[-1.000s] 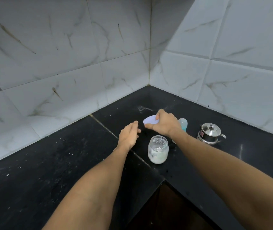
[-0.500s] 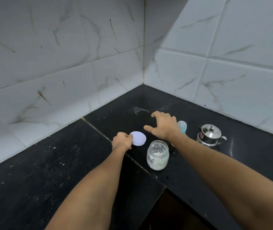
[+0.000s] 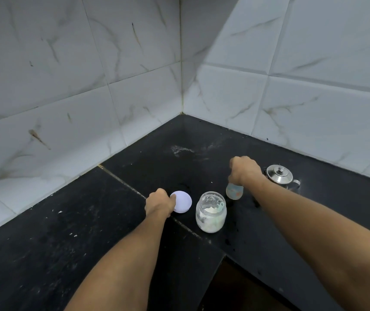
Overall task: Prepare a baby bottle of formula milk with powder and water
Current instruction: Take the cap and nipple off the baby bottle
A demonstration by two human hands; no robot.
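Your left hand (image 3: 159, 204) is curled with its fingertips on the edge of the white lid (image 3: 181, 202), which lies flat on the black counter (image 3: 67, 243); just right of the lid stands the open glass jar (image 3: 211, 213), white powder inside; your right hand (image 3: 245, 170) is closed over the top of the baby bottle (image 3: 234, 191), which stands upright just beyond the jar to its right; the steel kettle (image 3: 279, 175) sits farther right, beside that hand, near the tiled wall (image 3: 314, 108).
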